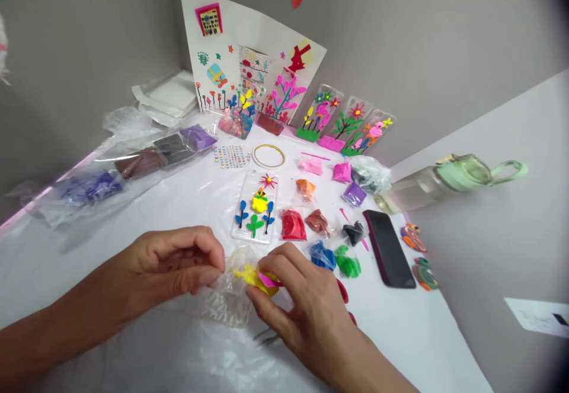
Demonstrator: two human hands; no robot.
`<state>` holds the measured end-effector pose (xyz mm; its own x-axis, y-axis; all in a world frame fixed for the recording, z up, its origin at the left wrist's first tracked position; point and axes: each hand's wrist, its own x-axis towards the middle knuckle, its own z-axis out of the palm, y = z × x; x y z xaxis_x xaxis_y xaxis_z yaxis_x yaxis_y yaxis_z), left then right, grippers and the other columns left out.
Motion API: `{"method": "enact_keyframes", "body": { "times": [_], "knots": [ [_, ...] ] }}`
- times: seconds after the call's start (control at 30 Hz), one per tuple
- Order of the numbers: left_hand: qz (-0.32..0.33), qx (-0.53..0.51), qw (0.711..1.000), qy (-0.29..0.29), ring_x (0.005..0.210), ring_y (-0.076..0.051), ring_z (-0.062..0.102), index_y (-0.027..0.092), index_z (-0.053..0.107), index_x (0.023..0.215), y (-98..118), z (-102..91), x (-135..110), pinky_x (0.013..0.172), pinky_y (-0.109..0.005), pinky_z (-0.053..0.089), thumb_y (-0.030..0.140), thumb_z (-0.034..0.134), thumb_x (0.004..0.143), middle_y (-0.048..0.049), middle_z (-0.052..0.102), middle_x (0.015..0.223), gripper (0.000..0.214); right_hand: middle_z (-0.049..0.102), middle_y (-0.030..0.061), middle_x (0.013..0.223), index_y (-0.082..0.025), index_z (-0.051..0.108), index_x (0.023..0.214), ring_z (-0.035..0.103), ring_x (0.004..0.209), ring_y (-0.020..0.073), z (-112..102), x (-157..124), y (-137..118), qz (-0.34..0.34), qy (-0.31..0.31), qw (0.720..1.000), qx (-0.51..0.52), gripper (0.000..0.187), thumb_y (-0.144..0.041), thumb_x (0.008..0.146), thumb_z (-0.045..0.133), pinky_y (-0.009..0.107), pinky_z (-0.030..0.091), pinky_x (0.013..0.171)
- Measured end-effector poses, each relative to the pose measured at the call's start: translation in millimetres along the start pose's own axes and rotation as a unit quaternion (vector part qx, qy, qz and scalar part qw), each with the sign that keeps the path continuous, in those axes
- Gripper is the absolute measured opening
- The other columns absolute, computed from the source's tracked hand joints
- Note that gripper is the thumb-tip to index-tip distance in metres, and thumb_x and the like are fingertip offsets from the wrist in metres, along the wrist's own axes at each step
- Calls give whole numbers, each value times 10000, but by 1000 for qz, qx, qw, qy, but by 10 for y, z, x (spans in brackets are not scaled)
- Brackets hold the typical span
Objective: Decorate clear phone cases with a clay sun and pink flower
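Note:
A clear plastic bag (pixel 226 307) is between my two hands, with a lump of yellow modelling clay (pixel 249 275) partly in its mouth. My left hand (pixel 178 265) pinches the bag's left edge between thumb and fingers. With thumb and fingertips, my right hand (pixel 296 298) grips the yellow clay; a bright pink flat piece (pixel 268 280) shows at the same fingers. Just beyond the hands lies a clear phone case (pixel 255 208), decorated with a yellow chick, a red sun and blue and green plants in clay. Red-handled scissors (pixel 342 291) are mostly hidden under my right hand.
Bagged clay lumps, including a red one (pixel 293 225) and a blue one (pixel 323 255), lie right of the case. Farther right are a phone (pixel 389 249) and a bottle (pixel 444 182). Decorated cases (pixel 320 111) and a picture board (pixel 262 19) stand at the back.

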<state>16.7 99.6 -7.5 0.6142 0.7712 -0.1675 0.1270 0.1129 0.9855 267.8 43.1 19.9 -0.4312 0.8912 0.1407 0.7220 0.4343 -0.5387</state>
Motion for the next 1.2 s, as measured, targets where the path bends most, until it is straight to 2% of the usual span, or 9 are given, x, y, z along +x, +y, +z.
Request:
{"method": "enact_keyframes", "body": {
  "times": [0.3, 0.43, 0.5, 0.63, 0.7, 0.77, 0.87, 1.07, 1.2],
  "knots": [
    [-47, -15, 995, 91, 744, -155, 700, 324, 770, 993, -97, -24, 40, 745, -181, 566, 526, 636, 967, 17, 755, 754, 244, 617, 8, 869, -207, 588, 953, 605, 745, 156, -9, -12, 10, 1, 28, 999, 25, 96, -256, 1021, 633, 268, 452, 619],
    [-40, -23, 994, 96, 694, -156, 713, 295, 740, 892, -89, -52, 52, 662, -179, 571, 482, 717, 907, 24, 751, 726, 189, 636, 19, 900, -210, 589, 991, 628, 766, 160, -48, 1, 45, 1, 36, 999, 17, 69, -257, 1037, 607, 267, 470, 630],
    [-36, -16, 995, 91, 670, -140, 715, 277, 692, 831, -99, -75, 54, 620, -150, 560, 417, 768, 866, 44, 734, 708, 163, 645, 24, 920, -211, 600, 1016, 639, 782, 157, -153, 11, 103, 2, 66, 998, 3, 40, -247, 1033, 606, 263, 481, 646],
    [-17, 47, 993, 103, 672, -79, 716, 262, 623, 806, -145, -90, 47, 609, -59, 513, 358, 663, 940, 119, 692, 680, 170, 653, 42, 974, -226, 681, 1026, 620, 779, 167, -526, 27, 417, 81, 178, 977, -84, 108, -327, 1000, 657, 288, 469, 680],
    [-5, 64, 992, 111, 667, -49, 701, 258, 610, 804, -161, -75, 43, 616, -30, 487, 327, 595, 966, 162, 641, 657, 177, 608, 20, 847, -230, 734, 1012, 548, 684, 171, -714, 24, 674, 152, 218, 954, -137, 221, -439, 973, 672, 313, 425, 658],
    [-4, 63, 991, 119, 652, -34, 676, 251, 609, 810, -167, -56, 43, 622, -25, 473, 318, 563, 970, 184, 603, 640, 179, 611, 12, 767, -216, 760, 995, 515, 638, 173, -839, 25, 946, 221, 222, 938, -148, 293, -488, 949, 661, 321, 396, 646],
    [-18, 58, 989, 138, 635, -36, 645, 247, 659, 839, -175, -47, 49, 631, -44, 474, 354, 564, 962, 182, 615, 644, 189, 643, 27, 710, -176, 769, 968, 519, 620, 185, -864, 59, 1273, 291, 216, 920, -150, 351, -495, 930, 626, 322, 377, 637],
    [-79, 29, 983, 164, 760, -178, 762, 310, 792, 940, -267, -135, 61, 676, -158, 605, 490, 807, 813, 25, 770, 745, 221, 745, 107, 929, -156, 768, 1097, 611, 742, 238, -695, 144, 1481, 294, 187, 910, -224, 373, -436, 919, 597, 343, 395, 688],
    [-82, 22, 983, 166, 861, -192, 769, 312, 766, 946, -315, -189, 51, 721, -179, 606, 508, 832, 789, 23, 796, 889, 260, 734, 104, 973, -152, 740, 1194, 603, 751, 230, -777, 101, 1331, 239, 241, 904, -258, 378, -364, 914, 601, 358, 429, 721]
  ]
}}
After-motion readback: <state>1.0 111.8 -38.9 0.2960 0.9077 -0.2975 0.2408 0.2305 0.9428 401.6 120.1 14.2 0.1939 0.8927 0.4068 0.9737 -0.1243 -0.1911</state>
